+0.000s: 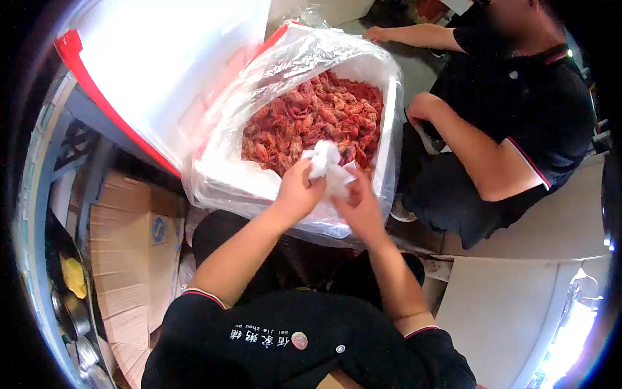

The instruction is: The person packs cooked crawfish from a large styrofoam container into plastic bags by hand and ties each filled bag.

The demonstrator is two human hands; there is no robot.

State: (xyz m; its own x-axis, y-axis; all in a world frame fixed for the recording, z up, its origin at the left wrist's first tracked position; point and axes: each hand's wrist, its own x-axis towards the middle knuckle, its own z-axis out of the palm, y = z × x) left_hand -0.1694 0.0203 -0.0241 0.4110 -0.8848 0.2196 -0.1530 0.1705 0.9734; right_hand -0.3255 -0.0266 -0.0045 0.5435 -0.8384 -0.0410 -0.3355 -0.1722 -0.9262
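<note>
My left hand [300, 193] and my right hand [360, 206] meet over the near edge of a white cooler [387, 133]. Between them is a crumpled white wad that looks like tissue [326, 160], and the fingers of both hands close on it. Just beyond my hands, a heap of red crayfish [317, 117] fills the cooler. A clear plastic liner bag [291, 58] lines the box and folds out over its rim.
The cooler's red-edged white lid [155, 71] stands open at the left. A co-worker in a black shirt [518, 110] sits close by on the right, one arm stretched past the cooler. Cardboard boxes [126, 253] stand at the lower left, beside shelved metal containers [78, 318].
</note>
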